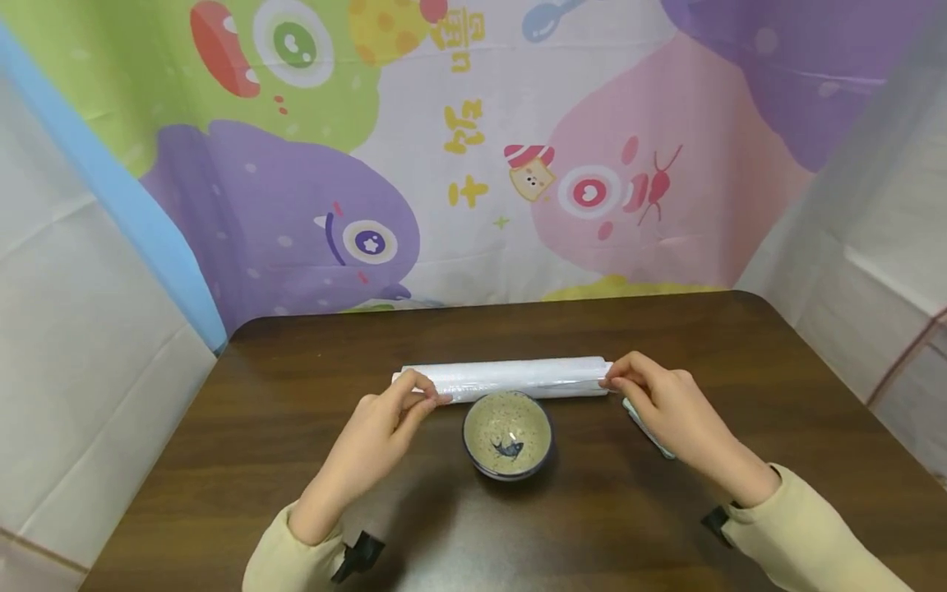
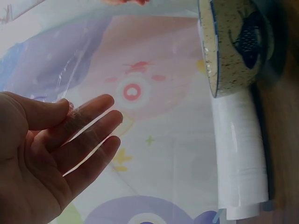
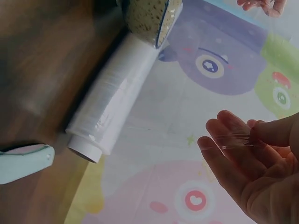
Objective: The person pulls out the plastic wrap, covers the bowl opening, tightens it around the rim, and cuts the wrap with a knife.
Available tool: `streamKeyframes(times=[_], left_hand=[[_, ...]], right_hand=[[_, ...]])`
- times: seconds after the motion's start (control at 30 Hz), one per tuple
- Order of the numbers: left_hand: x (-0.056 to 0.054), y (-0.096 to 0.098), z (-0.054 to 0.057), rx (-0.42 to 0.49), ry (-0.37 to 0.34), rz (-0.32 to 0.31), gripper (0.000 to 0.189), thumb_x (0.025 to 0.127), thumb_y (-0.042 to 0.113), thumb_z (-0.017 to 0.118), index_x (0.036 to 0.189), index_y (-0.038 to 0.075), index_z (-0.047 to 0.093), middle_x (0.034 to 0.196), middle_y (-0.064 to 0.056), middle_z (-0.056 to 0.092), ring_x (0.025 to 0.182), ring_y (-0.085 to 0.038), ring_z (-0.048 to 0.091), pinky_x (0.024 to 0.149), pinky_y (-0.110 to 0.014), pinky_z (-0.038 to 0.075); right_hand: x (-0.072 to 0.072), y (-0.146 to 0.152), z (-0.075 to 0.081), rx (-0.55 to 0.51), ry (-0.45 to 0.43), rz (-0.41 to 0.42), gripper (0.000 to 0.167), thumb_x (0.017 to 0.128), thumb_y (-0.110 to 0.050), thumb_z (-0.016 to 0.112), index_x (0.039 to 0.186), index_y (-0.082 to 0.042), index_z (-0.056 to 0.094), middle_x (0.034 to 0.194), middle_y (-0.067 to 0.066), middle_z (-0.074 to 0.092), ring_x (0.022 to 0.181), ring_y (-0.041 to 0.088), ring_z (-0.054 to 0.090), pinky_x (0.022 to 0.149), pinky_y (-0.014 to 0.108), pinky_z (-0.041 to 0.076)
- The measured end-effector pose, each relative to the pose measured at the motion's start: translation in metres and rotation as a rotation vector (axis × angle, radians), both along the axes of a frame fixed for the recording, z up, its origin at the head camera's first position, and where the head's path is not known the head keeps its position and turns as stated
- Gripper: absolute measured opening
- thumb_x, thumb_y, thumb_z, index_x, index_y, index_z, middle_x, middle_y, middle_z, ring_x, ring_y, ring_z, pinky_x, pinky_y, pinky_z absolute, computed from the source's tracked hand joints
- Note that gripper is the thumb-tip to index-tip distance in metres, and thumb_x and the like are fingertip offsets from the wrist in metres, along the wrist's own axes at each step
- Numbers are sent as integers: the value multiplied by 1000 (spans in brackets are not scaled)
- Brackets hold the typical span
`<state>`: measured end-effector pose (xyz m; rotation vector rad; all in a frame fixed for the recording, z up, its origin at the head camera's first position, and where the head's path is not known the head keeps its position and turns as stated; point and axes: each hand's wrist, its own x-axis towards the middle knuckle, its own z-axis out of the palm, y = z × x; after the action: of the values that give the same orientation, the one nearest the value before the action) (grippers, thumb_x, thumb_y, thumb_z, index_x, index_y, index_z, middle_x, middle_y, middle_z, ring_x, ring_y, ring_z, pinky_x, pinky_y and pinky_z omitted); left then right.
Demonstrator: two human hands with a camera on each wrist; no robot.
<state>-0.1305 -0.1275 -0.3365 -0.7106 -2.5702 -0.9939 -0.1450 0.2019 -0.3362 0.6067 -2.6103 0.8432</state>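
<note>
A roll of cling film (image 1: 510,376) lies across the table behind a speckled bowl (image 1: 509,436) with a blue rim and a dark blue fish inside. My left hand (image 1: 388,419) pinches clear film (image 2: 77,114) between thumb and forefinger, left of the bowl. On the right, my right hand (image 1: 669,403) pinches the film's other side (image 3: 233,139) near the roll's right end. Between the hands the film is so transparent that its extent is hard to see. Both hands are raised off the tabletop, their other fingers loosely spread in the wrist views.
A slim mint-green object (image 3: 28,163), partly covered by my right hand in the head view, lies right of the bowl; its kind is unclear. Behind the dark wooden table (image 1: 222,460) hangs a cartoon-printed curtain (image 1: 473,238). Pale cloth hangs at both sides.
</note>
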Motion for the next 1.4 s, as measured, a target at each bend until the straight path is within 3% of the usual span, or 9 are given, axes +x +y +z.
streamKeyframes(times=[0.23,0.47,0.6,0.7,0.83,0.93,1.07,1.23,1.4], left_hand=[[5,-1,-3,-18,48,-5,8,89,11,57,89,16,51,62,8,59,48,5,25,44,-16,29],[-7,4,10,46,30,50,5,91,13,54,90,13,49,101,0,69,47,1,19,45,-18,22],[-4,6,13,53,-3,47,4,92,14,53,90,13,50,101,1,69,48,1,19,45,-18,22],[4,6,10,35,3,48,4,92,15,54,89,15,50,71,9,65,48,3,20,44,-18,23],[17,3,5,4,48,15,11,89,10,57,87,18,50,57,13,48,49,6,29,44,-16,29],[26,0,1,-16,86,-33,15,87,7,59,86,19,50,79,12,67,56,6,46,50,-16,37],[32,-5,-5,-61,105,-100,10,88,13,58,85,20,52,102,10,67,81,-2,62,63,-19,47],[37,-13,-13,-102,91,-171,11,85,15,62,82,23,56,108,13,63,98,-6,60,75,-25,49],[37,-20,-23,-177,87,-182,20,77,17,71,76,30,55,117,11,58,110,-11,54,85,-32,47]], right_hand=[[8,3,-4,4,69,39,12,85,-2,60,89,-14,59,83,-7,67,61,3,47,56,21,40],[-4,-1,9,-2,73,28,10,87,-3,57,92,-11,59,86,-2,69,72,6,61,61,25,47],[-1,-1,11,3,71,14,10,87,-4,57,92,-12,59,85,-4,68,68,4,58,59,23,45],[5,0,9,15,88,7,10,86,-5,59,91,-13,59,81,-7,67,60,1,50,55,20,40],[18,3,2,19,106,21,15,84,-3,61,91,-15,59,80,-9,66,58,0,45,54,20,39],[27,5,-4,21,115,38,18,83,-2,62,92,-18,60,85,-10,67,63,0,50,57,21,42],[36,7,-14,16,126,56,22,81,-3,64,92,-21,61,90,-12,68,75,1,59,61,19,44],[45,9,-31,-21,78,121,18,82,-6,65,87,-23,60,93,-9,69,82,4,64,63,14,47],[46,10,-45,5,75,180,18,79,-8,68,82,-24,61,95,-5,69,86,11,65,70,24,51]])
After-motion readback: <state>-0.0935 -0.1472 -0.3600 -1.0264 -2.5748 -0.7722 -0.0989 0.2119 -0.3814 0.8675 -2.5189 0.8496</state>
